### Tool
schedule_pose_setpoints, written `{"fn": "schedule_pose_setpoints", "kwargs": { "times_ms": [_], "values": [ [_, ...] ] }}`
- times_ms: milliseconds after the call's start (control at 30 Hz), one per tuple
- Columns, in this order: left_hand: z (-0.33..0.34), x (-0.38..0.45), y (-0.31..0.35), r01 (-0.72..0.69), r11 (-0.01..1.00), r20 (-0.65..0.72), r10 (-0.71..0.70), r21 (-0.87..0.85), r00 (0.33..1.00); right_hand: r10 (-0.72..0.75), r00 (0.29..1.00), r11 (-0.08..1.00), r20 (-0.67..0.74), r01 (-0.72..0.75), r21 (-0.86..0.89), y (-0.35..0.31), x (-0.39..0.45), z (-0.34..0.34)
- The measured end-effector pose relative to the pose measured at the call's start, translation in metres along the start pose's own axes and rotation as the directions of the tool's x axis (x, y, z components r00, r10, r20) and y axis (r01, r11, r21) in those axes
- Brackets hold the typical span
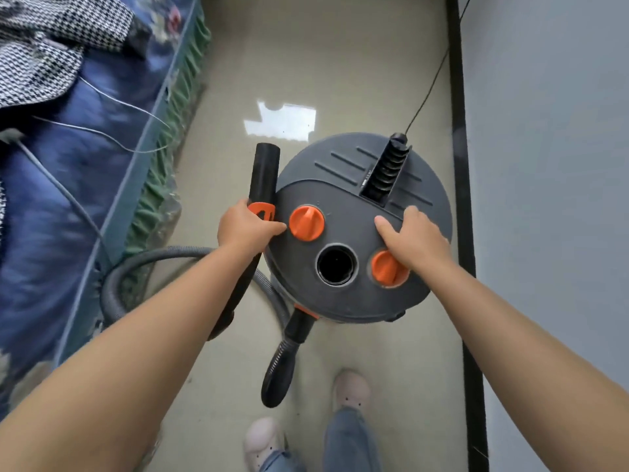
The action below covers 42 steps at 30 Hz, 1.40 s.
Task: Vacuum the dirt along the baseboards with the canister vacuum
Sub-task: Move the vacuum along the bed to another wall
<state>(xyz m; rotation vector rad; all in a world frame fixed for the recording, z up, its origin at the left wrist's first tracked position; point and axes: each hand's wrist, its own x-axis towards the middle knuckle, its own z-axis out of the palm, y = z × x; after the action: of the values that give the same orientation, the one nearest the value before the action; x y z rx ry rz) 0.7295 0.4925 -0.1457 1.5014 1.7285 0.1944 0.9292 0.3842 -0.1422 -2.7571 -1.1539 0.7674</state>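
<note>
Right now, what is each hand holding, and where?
Left hand grips the wand at its orange collar; right hand rests on the canister lid, holding nothing.

Canister vacuum beside the baseboard

A round grey canister vacuum (360, 240) with orange knobs is stood upright on the floor near the black baseboard (461, 199); its grey hose (143, 264) is looped leftward.

The canister vacuum (360, 229) stands on the floor (306, 63) at centre. The bed (85, 165) lies at 9 o'clock, the baseboard (459, 131) at 3 o'clock. The hose (136, 270) loops at 8 o'clock, and the shoes (350, 390) stand at 6 o'clock.
</note>
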Motion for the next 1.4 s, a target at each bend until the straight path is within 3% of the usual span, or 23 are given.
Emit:
{"fn": "schedule_pose_setpoints", "kwargs": {
  "times_ms": [200,567,800,967,1133,1200,1400],
  "values": [
    [-0.007,0.018,0.029,-0.169,0.985,0.181,0.163,0.023,0.97,-0.189,0.952,0.981,-0.239,0.175,-0.079,-0.009,-0.007,0.014],
    [0.009,0.005,0.041,-0.324,0.923,0.259,0.268,0.206,0.928,-0.325,0.932,0.944,-0.163,0.31,-0.11,0.032,0.032,-0.014],
    [0.026,-0.03,0.034,-0.141,0.985,0.203,0.118,0.101,0.972,-0.339,0.939,0.932,-0.066,0.325,-0.161,0.053,0.027,-0.017],
    [0.026,-0.049,0.035,-0.096,0.99,0.157,0.079,0.103,0.984,-0.36,0.931,0.915,-0.059,0.34,-0.218,0.051,0.025,-0.021],
    [0.005,-0.073,0.02,0.079,0.996,0.119,-0.072,-0.049,0.99,-0.298,0.954,0.94,-0.028,0.288,-0.185,0.055,0.009,-0.019],
    [-0.001,-0.084,0.009,0.153,0.976,0.179,-0.125,-0.153,0.976,-0.263,0.964,0.959,-0.036,0.257,-0.12,0.06,-0.005,-0.014],
    [-0.022,-0.12,-0.011,0.262,0.897,0.337,-0.138,-0.356,0.931,-0.136,0.99,0.936,-0.043,0.142,0.322,0.055,-0.104,-0.005]
  ]
}}
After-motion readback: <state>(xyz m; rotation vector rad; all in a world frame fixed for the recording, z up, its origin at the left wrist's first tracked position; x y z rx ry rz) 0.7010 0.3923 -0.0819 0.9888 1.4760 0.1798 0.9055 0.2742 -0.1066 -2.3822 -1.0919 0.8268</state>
